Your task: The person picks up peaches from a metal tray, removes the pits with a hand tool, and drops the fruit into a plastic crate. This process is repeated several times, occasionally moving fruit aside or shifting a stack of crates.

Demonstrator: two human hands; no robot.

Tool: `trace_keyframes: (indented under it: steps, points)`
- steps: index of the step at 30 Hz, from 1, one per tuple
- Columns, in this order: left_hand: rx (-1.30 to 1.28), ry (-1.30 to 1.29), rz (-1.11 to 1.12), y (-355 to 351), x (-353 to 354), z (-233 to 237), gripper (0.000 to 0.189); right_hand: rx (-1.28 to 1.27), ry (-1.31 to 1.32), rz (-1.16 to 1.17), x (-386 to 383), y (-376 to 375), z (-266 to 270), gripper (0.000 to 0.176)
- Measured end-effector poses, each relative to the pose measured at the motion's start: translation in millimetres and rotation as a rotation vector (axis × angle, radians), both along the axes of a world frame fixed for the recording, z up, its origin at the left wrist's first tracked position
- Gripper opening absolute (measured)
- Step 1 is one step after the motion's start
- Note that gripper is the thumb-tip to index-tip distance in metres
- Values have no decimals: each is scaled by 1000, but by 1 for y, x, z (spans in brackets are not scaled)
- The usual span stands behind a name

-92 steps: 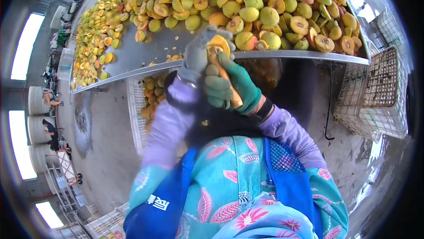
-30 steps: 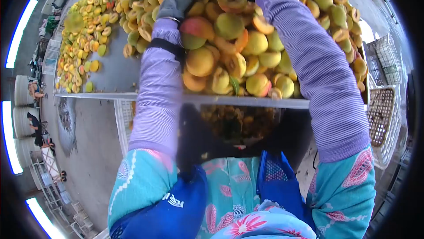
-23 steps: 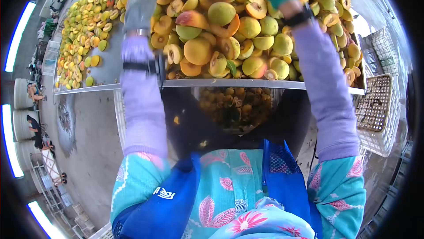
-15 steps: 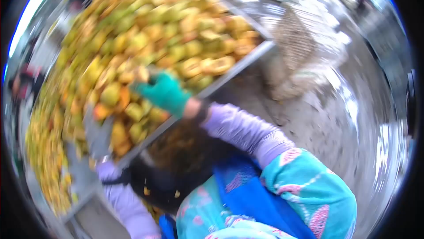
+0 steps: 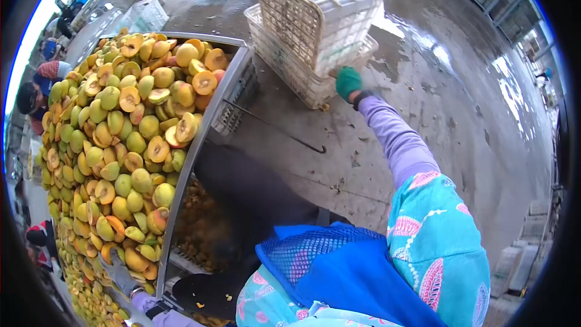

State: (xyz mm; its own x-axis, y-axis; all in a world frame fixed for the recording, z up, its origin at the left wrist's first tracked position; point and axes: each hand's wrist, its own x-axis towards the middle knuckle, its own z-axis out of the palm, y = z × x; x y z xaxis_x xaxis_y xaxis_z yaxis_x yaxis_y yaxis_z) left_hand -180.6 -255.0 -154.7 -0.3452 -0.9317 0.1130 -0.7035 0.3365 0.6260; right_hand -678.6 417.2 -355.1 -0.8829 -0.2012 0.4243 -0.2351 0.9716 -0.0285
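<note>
green-gloved right hand (image 5: 348,82) meets the white crate (image 5: 284,64) rim.

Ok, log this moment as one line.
right hand: green glove, at edge of white crate stack | left hand: grey glove, on fruit pile | right grip: unclear

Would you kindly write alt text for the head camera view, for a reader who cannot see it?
A person's green-gloved right hand reaches the lower edge of stacked white crates on a wet floor. Their grey-gloved left hand rests among yellow fruit heaped on a metal table.
</note>
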Motion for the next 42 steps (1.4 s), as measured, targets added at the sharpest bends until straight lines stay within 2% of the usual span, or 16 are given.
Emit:
trace_keyframes:
  steps: [1,4,8,13,16,18,20,24,26,28,31,34,36,38,40,42]
  points:
    - [-66,24,-94,-14,9,-9,63,58,-22,50,-12,17,-10,15]
    - [-258,-160,-76,-21,13,-9,60,231,-107,137,-34,30,-6,14]
    - [-272,-190,-16,-14,8,-9,59,254,3,217,-83,56,-43,14]
    - [-269,-81,-10,-24,13,-22,66,101,-328,207,-99,70,-49,17]
    - [-232,-132,-8,-8,7,-9,66,42,-312,237,-83,81,-61,20]
    - [-198,-137,17,-7,11,-7,66,119,-281,238,-45,99,-51,22]
    - [-172,-119,-15,-30,22,-18,65,97,-118,233,-15,144,-81,19]
    - [-253,-176,0,-31,26,-18,63,96,-365,133,123,199,-41,13]
    - [-270,-139,-44,-44,34,-25,59,311,-506,89,207,240,-49,12]
    - [-232,-113,-71,-55,38,-30,59,340,-498,20,305,269,-51,15]
    - [-297,-131,-143,-77,48,-39,58,482,-996,69,427,278,-14,20]
    - [-247,-131,-140,-79,45,-34,57,431,-1472,84,517,266,20,24]
    - [-164,-139,-96,-73,38,-22,57,357,-1619,22,546,252,36,26]
    - [-321,-265,-210,-124,57,-52,56,286,-1671,-29,553,234,50,27]
    - [115,35,-71,-72,28,-8,55,226,-1658,-57,542,212,58,29]
    - [245,315,-102,-68,35,-6,49,177,-1617,-54,518,189,68,31]
